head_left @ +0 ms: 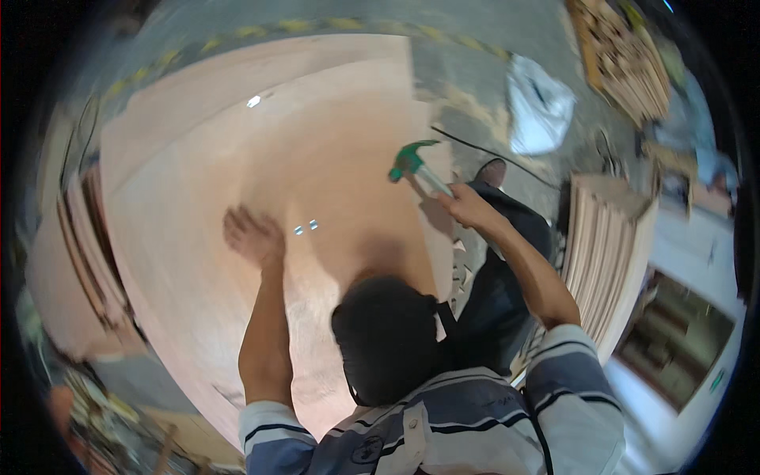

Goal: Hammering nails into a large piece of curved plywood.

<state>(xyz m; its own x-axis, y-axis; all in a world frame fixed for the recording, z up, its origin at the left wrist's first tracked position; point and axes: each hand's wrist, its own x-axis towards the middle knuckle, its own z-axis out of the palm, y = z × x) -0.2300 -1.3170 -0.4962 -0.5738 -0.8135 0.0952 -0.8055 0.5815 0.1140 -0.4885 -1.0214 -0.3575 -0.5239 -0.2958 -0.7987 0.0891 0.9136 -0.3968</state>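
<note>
Gripping a green-headed hammer [413,163] by its pale handle, the right hand [465,206] is raised over the right edge of a large plywood sheet [237,158]. Left hand [252,235]: spread flat, pressed on the sheet. Head view, surroundings: stacked boards [606,245] at right, white bag [538,103] and black cable [491,154] on the floor beyond, wood offcuts [463,269] near the dark trouser leg.
</note>
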